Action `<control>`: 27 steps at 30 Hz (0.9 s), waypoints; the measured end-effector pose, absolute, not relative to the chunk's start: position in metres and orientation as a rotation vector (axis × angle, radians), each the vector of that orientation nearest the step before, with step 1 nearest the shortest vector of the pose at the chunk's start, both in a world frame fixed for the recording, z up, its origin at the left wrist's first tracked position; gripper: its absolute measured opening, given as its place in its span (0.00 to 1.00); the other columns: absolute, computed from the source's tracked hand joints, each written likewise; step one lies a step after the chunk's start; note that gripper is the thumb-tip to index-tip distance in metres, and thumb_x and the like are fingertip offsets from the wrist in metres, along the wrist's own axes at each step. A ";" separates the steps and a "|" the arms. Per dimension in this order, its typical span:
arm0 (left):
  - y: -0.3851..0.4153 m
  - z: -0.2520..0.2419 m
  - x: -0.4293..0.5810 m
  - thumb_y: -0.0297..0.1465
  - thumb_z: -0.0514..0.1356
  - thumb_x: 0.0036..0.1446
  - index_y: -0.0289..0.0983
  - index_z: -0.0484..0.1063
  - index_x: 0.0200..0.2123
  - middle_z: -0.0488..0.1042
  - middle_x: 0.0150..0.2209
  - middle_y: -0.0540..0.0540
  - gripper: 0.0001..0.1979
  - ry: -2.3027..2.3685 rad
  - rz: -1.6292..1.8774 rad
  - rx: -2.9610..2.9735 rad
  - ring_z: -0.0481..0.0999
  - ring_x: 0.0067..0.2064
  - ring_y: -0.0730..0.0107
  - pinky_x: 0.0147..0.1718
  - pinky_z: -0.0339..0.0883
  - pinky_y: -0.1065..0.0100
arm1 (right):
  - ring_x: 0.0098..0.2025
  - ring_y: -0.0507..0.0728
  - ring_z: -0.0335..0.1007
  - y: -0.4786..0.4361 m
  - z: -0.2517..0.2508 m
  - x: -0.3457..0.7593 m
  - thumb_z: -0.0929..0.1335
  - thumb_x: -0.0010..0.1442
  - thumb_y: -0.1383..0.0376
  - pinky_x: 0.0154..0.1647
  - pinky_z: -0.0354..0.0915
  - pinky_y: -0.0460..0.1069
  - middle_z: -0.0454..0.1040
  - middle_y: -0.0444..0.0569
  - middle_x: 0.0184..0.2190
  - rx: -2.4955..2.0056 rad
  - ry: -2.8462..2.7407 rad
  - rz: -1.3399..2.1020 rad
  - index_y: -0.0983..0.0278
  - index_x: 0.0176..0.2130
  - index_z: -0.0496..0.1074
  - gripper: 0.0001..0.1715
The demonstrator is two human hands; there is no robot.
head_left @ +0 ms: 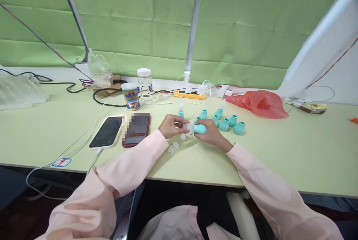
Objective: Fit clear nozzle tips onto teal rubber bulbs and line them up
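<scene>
My right hand (pixel 210 131) is wrapped round a teal rubber bulb (pixel 200 128) lying sideways. My left hand (pixel 171 125) pinches a clear plastic tip (pixel 187 127) against the bulb's mouth. Both hands rest on the pale green table (pixel 56 131). Another clear tip (pixel 173 147) lies loose on the table just below my left wrist. Several more teal bulbs (pixel 228 122) stand in a group right behind my right hand. Two of them, one at the left (pixel 181 112) and one further back (pixel 219 111), carry clear tips.
Two phones lie left of my hands: a white-cased one (pixel 106 131) on a cable and a red-cased one (pixel 137 129). Behind them stand a printed can (pixel 131 96) and a clear jar (pixel 144 84). A yellow power strip (pixel 189 94) and a red plastic bag (pixel 258 102) lie further back.
</scene>
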State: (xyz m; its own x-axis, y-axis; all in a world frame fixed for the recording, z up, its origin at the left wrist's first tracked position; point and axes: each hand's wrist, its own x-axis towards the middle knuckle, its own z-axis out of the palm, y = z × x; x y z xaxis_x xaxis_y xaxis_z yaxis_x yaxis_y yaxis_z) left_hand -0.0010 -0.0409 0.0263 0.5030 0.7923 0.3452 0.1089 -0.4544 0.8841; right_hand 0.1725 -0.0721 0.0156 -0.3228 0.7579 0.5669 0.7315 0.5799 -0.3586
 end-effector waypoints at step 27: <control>-0.051 0.023 0.003 0.32 0.57 0.43 0.35 0.71 0.32 0.72 0.30 0.44 0.11 0.681 1.095 2.414 0.68 0.29 0.72 0.33 0.62 0.70 | 0.15 0.44 0.52 -0.078 0.034 0.177 0.67 0.41 0.62 0.13 0.47 0.42 0.59 0.39 0.17 -1.170 -1.762 1.440 0.66 0.26 0.65 0.10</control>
